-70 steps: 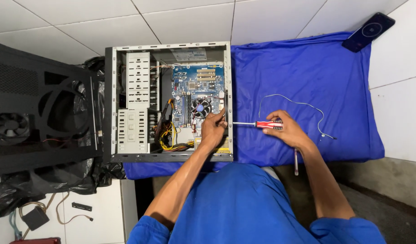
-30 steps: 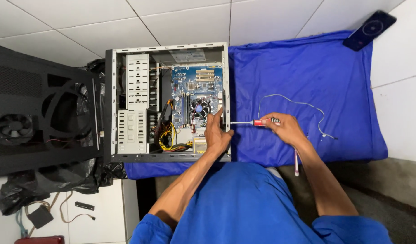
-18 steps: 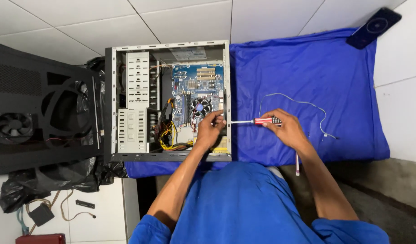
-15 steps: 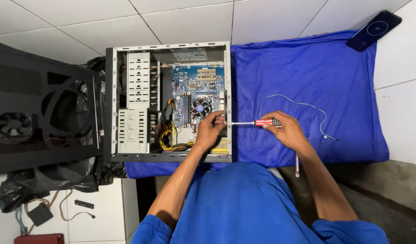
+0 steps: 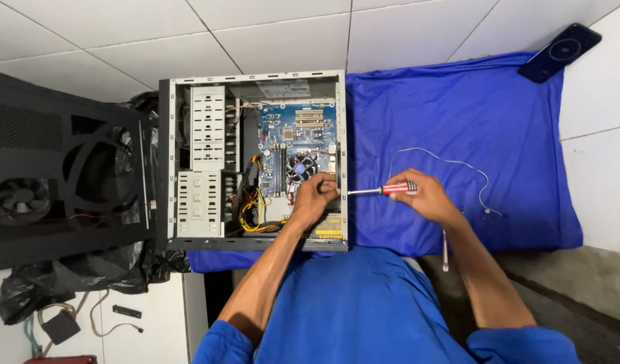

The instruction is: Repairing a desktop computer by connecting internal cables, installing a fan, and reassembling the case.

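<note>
An open computer case lies on its side on the white tiled floor, its blue motherboard and round cooler fan exposed. My left hand reaches inside the case near its right wall, below the fan; its fingers are curled, and what they hold is hidden. My right hand grips a screwdriver with a red handle, held level, its tip at the outside of the case's right wall.
A blue cloth lies right of the case, with a thin white wire on it and a dark phone at its far corner. The black side panel with a fan lies left. Black bags and cables sit lower left.
My left hand shifted slightly inside the case near the right wall. The screwdriver stays level at the case wall, my right hand still on its handle.
</note>
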